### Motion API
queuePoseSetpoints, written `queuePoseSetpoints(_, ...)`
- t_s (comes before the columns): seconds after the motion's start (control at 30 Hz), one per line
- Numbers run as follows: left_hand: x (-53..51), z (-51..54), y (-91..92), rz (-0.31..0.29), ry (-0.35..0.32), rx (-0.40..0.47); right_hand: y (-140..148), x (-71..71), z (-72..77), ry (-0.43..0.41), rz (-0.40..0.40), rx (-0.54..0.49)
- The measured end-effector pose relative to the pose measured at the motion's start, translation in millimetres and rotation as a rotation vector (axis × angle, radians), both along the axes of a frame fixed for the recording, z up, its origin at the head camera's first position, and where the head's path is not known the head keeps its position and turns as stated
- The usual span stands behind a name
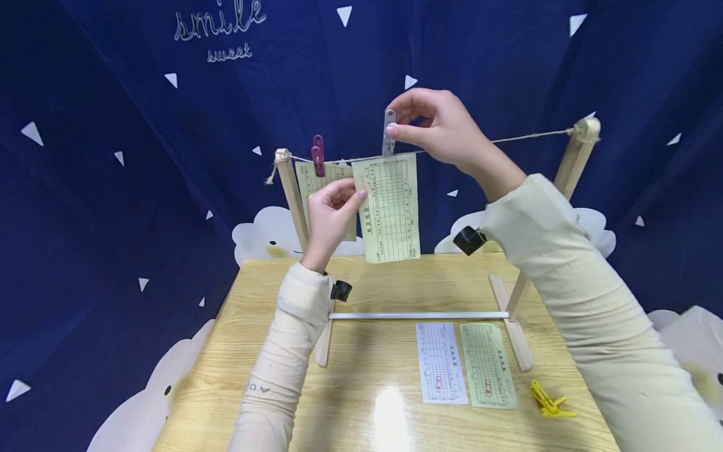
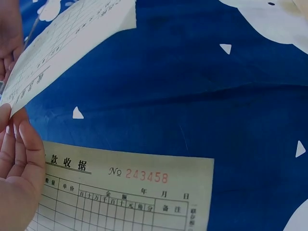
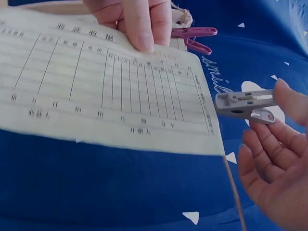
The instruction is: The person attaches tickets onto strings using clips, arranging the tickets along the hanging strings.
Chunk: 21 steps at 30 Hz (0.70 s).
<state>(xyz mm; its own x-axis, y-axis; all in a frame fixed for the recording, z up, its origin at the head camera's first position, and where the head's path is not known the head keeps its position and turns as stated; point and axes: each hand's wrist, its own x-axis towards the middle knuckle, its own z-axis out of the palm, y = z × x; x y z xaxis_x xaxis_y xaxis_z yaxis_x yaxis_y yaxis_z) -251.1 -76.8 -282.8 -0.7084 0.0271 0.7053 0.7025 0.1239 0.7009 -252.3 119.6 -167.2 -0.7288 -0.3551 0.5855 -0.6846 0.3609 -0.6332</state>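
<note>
A pale green receipt slip [image 1: 390, 213] hangs against the string, its left edge pinched between the thumb and fingers of my left hand [image 1: 333, 213]. My right hand [image 1: 437, 125] holds a grey clothespin [image 1: 388, 133] at the slip's top edge; in the right wrist view the grey clothespin [image 3: 245, 103] meets that edge, though how firmly it grips cannot be told. Behind my left hand, a second receipt slip [image 2: 130, 187] hangs from the string, fastened by a dark pink clothespin [image 1: 318, 157]. My left hand partly covers this second slip.
The string [image 1: 531, 135] runs between two wooden posts [image 1: 576, 157] joined low down by a white rod [image 1: 418, 315]. On the wooden table [image 1: 271, 376] lie a white slip [image 1: 442, 364], a green slip [image 1: 488, 367] and yellow clothespins [image 1: 548, 400]. A dark blue curtain [image 1: 141, 188] hangs behind.
</note>
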Motion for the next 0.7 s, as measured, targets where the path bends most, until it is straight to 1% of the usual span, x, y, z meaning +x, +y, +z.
queuePoseSetpoints(0.13, -0.7, -0.1, -0.5, 0.004, 0.007, -0.005, -4, -3.1, 0.7, -0.021, -0.013, -0.059)
queuePoseSetpoints(0.27, -1.5, 0.3, -0.6, 0.008, 0.014, -0.007, -8, -4.4, 1.6, -0.012, -0.033, -0.103)
queuePoseSetpoints(0.37, -1.5, 0.1, -0.6, 0.010, 0.007, -0.008, -10, -5.2, 2.1, -0.016, -0.021, -0.158)
queuePoseSetpoints(0.47, -1.0, -0.2, -0.4, 0.007, -0.003, -0.008, -12, -6.2, 2.5, -0.039, -0.008, -0.210)
queuePoseSetpoints(0.53, -0.8, -0.1, -0.3, 0.004, -0.006, -0.005, -12, -6.8, 2.5, -0.058, -0.013, -0.225)
queuePoseSetpoints(0.7, -2.1, 0.8, -0.4, 0.007, 0.000, -0.009, -13, -10.0, 1.8, -0.093, -0.030, -0.215)
